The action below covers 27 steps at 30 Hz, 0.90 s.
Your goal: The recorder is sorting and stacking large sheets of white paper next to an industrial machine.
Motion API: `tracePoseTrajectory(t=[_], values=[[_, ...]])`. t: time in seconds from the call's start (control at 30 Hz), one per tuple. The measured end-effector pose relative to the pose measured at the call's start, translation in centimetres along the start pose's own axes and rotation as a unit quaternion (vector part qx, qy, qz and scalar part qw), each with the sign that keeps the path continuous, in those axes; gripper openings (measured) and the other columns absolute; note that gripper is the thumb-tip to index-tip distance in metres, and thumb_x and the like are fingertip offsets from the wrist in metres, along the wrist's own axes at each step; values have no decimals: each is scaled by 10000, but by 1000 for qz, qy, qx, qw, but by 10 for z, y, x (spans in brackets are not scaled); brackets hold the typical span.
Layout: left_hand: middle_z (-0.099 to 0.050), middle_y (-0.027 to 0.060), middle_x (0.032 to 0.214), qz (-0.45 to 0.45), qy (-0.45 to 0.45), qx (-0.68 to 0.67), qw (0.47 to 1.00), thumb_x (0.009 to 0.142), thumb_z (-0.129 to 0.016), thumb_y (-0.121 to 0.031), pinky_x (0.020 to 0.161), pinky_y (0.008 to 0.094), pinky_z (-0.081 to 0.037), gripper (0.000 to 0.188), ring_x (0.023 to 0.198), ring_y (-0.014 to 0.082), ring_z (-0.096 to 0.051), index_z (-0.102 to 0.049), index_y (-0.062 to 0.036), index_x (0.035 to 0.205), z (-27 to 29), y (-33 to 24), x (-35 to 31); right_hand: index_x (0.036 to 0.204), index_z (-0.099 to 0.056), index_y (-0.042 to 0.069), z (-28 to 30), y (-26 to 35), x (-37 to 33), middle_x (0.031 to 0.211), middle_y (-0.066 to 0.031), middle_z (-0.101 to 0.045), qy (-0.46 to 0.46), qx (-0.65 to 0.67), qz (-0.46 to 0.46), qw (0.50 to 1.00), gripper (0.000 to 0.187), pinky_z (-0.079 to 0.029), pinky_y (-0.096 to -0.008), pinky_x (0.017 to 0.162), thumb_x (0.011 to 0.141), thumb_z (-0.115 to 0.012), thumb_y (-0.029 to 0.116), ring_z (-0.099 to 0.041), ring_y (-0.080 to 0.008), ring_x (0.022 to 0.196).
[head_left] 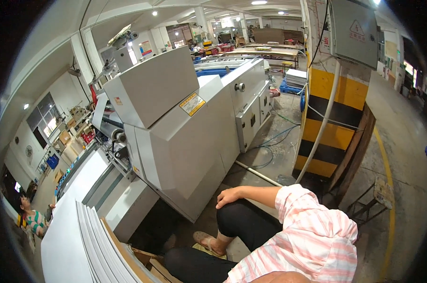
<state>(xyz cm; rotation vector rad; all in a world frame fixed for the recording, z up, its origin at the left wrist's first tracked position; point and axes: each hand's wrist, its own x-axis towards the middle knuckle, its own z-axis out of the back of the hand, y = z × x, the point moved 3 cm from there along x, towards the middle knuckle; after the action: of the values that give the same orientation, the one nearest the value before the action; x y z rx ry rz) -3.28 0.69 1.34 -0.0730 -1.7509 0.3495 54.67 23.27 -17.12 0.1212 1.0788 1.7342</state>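
From the head view, my right hand (230,196) lies on top of my raised knee (239,214); the grip is released, fingers loosely bent and draped over the front of the knee, holding nothing; the palm rests on the black trouser cloth, so hand and knee touch; my left hand does not show in this view.

The knee sits directly under the hand, at the top of the bent leg; the thigh runs from the lower right up toward the hand, and the shin drops from the knee down and to the left, ending at my foot in a sandal (208,241) on the floor; so the leg's long axis folds at the knee, which points up and to the left, toward the big grey machine (185,141) just beyond it.

The trouser leg is plain black and snug; my sleeve (312,226) is pink with white stripes, and the bare forearm comes out of its cuff leftward to the hand.

To the lower left stands a stack of white sheets (88,240), leaning on edge, with brown card (142,264) beside it; to the right of the machine rises a pillar painted in yellow and black bands (336,113), with a white pipe (319,132) slanting down its face; at the far left edge another person in a striped top (32,219) sits well apart from me.
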Motion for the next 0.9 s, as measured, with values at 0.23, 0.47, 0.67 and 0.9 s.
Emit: tracePoseTrajectory(t=[0.23,0.47,0.67,0.9], values=[[-584,164,740,294,-349,399,796,779,-522,-97,499,340,-430,220,598,243,-529,-590,103,842,10,2,-8,1178,-564,28,2,-16,-11,1187,-185,-552,-28,31,41,998,646,-385,-395,936,796,-551,549,-499,-330,1115],[-568,124,728,317,-389,373,780,785,-520,-182,505,339,-391,229,599,226,-518,-574,40,792,48,14,-9,1143,-594,46,8,-24,-11,1166,-178,-571,-75,17,62,995,622,-388,-411,933,808,-497,560,-511,-344,1101],[-609,157,825,301,-400,450,740,802,-614,-223,559,336,-466,321,647,248,-556,-609,79,911,71,18,-12,1099,-626,67,1,-25,3,1112,-169,-602,-87,31,88,992,580,-412,-419,891,808,-492,551,-540,-343,1055],[-635,183,993,234,-377,550,707,832,-530,-303,740,357,-453,419,852,285,-580,-635,60,1015,66,29,0,1059,-644,71,-7,6,8,1080,-162,-619,-69,12,98,993,552,-425,-393,890,796,-501,535,-560,-333,1027]])
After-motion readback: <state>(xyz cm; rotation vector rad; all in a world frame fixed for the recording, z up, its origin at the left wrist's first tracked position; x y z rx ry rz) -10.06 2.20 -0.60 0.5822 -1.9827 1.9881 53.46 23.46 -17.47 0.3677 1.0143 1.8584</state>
